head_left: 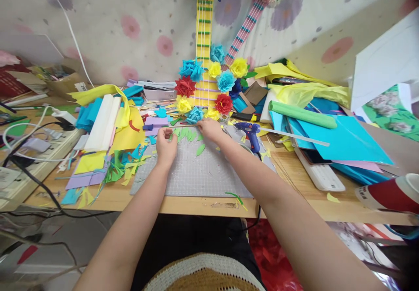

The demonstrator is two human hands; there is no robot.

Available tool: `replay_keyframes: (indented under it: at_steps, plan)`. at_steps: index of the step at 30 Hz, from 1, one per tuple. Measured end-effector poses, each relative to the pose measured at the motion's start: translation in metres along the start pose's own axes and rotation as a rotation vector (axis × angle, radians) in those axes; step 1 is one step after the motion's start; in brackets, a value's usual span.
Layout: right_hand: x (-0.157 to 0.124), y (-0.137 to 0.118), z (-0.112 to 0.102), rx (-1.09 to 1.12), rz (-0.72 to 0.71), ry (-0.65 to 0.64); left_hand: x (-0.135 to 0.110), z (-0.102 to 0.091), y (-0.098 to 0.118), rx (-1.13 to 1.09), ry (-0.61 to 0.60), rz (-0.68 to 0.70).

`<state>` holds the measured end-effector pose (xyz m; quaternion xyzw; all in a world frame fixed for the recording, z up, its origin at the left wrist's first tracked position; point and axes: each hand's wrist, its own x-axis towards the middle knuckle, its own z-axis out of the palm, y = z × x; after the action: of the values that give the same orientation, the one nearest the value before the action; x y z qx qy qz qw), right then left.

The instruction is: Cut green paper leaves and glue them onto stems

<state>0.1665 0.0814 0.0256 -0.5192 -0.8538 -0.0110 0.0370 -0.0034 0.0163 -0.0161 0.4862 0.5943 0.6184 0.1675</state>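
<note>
Both my hands are over the far part of the grey cutting mat (209, 175). A thin brownish stick (186, 126) spans the gap between them. My right hand (209, 130) is closed on its right end, just in front of the paper flowers. The curled fingers of my left hand (166, 144) close at its left end; the exact grip is partly hidden. Green paper leaves (185, 134) lie between the hands, with one single leaf (200, 150) nearer me. Behind stands a yellow paper guitar (204, 81) ringed with blue, red and yellow flowers.
A blue glue gun (250, 136) with a long glue stick (294, 136) lies right of my right hand. Paper scraps (118, 168) and a power strip (42, 164) crowd the left. Blue sheets (353, 140), a white device (321, 171) and a paper cup (389, 192) sit right.
</note>
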Motion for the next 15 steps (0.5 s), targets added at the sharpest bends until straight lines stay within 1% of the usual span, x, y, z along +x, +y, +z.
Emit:
replay_keyframes:
  at_steps: [3, 6, 8, 13, 15]
  plan:
    - [0.004, -0.002, 0.001, -0.059, -0.035, 0.004, 0.000, -0.001, 0.000, 0.006, -0.007, -0.015]
    - [0.007, -0.004, -0.003, -0.117, -0.080, 0.001, 0.000, 0.000, 0.000, 0.007, -0.015, -0.011]
    - [0.010, -0.007, -0.009, -0.157, -0.126, -0.047, 0.000, 0.000, 0.001, 0.009, -0.022, -0.013]
    - [0.020, -0.016, -0.026, -0.259, -0.197, -0.237, 0.000, -0.001, 0.002, 0.008, -0.026, -0.018]
    - [0.023, -0.019, -0.029, -0.222, -0.218, -0.257, -0.001, -0.001, 0.003, 0.007, -0.028, -0.015]
